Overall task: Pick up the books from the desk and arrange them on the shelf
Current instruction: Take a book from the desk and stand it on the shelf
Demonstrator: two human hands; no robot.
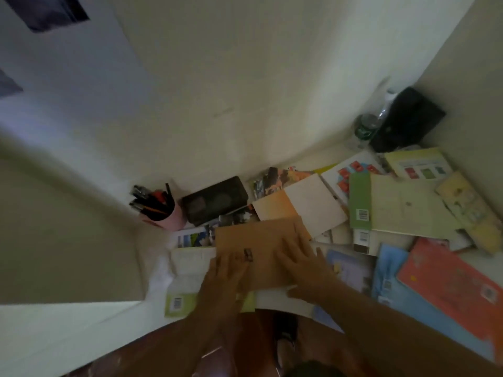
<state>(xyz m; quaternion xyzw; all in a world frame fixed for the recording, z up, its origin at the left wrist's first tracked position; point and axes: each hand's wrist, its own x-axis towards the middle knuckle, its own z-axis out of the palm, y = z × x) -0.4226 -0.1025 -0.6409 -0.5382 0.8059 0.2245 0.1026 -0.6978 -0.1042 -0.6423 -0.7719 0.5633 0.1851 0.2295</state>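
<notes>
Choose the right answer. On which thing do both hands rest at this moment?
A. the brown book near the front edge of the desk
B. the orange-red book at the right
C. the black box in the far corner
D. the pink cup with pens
A: the left hand and the right hand both lie with fingers spread on the brown book, away from the other items.

Matt brown paper book [261, 248]; glossy black box [215, 200]; pink plastic cup [174, 217].

A white desk [81, 330] carries scattered books [402, 210], a pink pen cup [170, 216] and a dark box [215, 200].
</notes>
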